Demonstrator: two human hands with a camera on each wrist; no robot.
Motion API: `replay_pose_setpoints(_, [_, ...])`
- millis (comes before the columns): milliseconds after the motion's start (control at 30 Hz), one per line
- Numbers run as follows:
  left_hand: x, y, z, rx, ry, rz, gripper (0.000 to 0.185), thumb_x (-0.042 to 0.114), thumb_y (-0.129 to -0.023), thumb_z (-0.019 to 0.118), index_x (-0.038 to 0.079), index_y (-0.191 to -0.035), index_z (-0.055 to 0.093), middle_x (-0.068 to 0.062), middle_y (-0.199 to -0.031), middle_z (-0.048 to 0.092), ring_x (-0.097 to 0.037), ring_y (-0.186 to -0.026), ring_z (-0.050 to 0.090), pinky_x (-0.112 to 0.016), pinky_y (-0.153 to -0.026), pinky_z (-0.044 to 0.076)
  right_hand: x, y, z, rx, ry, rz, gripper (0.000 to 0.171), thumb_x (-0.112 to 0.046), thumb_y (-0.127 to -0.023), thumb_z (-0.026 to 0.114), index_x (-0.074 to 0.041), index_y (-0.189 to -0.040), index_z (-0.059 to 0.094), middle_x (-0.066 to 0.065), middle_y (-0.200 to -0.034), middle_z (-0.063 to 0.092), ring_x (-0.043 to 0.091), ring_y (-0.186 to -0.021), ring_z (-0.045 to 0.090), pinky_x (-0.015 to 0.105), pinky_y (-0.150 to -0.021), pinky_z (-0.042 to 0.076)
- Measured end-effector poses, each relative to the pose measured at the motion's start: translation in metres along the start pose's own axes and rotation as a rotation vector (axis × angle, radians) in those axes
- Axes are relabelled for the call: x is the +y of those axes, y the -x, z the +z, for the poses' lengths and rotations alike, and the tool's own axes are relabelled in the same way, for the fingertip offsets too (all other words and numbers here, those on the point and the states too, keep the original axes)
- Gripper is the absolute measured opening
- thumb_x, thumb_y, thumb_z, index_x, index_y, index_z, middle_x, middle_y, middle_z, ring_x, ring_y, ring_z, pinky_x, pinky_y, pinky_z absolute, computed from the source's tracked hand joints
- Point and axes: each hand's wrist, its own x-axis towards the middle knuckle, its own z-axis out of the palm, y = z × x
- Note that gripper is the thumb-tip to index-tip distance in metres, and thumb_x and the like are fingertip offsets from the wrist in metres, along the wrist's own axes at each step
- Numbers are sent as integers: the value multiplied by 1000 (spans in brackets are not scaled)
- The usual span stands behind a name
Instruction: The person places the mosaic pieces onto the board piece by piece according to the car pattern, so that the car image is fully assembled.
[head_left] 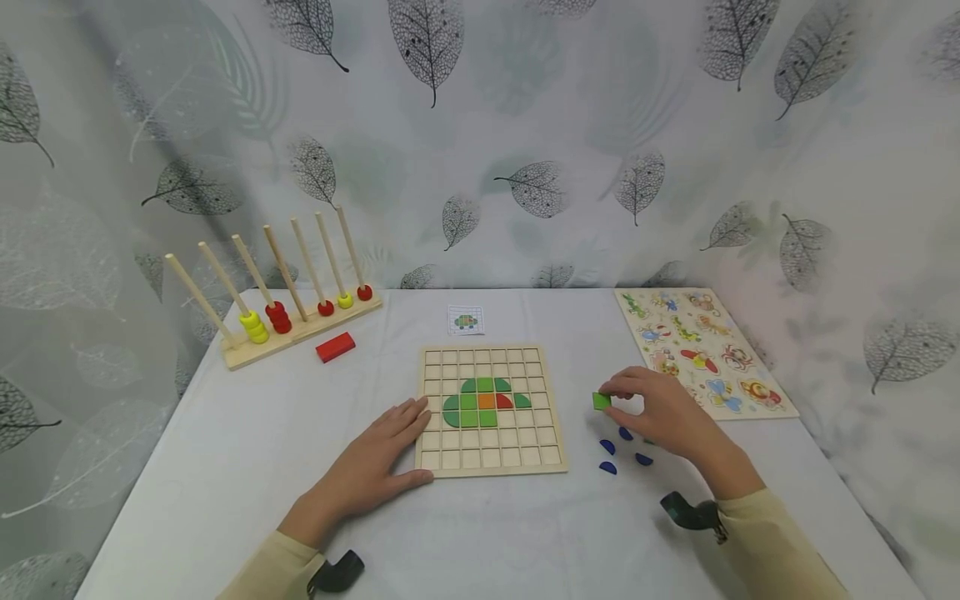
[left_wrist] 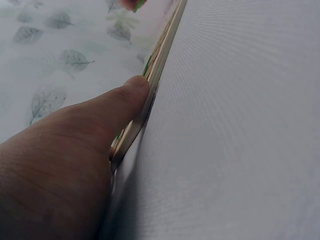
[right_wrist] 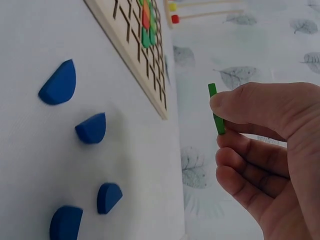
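A wooden grid board (head_left: 489,457) lies mid-table with green, orange and red tiles forming a picture (head_left: 484,402) in its cells. My left hand (head_left: 382,462) rests flat on the table, fingers straight, thumb (left_wrist: 131,95) against the board's left edge (left_wrist: 159,65). My right hand (head_left: 660,412) hovers to the right of the board and pinches a small green square tile (head_left: 602,401) between thumb and fingers; in the right wrist view the green tile (right_wrist: 216,111) is seen edge-on. Several blue quarter-round pieces (head_left: 607,447) lie on the cloth under that hand, the same blue pieces (right_wrist: 91,128) close up.
A wooden peg rack (head_left: 300,329) with yellow and red rings stands at the back left, a red block (head_left: 335,347) in front of it. A small pattern card (head_left: 466,320) lies behind the board. An animal knob puzzle (head_left: 701,350) sits at the right.
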Motion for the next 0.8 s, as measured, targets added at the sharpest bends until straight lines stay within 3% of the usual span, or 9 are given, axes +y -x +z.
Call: replay_pose_setpoints(800, [1, 0, -2, -1, 10, 7, 93, 63, -98, 72, 9, -168, 41, -2, -178, 27, -24, -164, 23, -49, -131, 25, -30, -27, 21, -17, -80, -103, 23, -14, -90, 91, -16, -111, 83, -8, -110, 73, 11, -97, 68, 37, -85, 64])
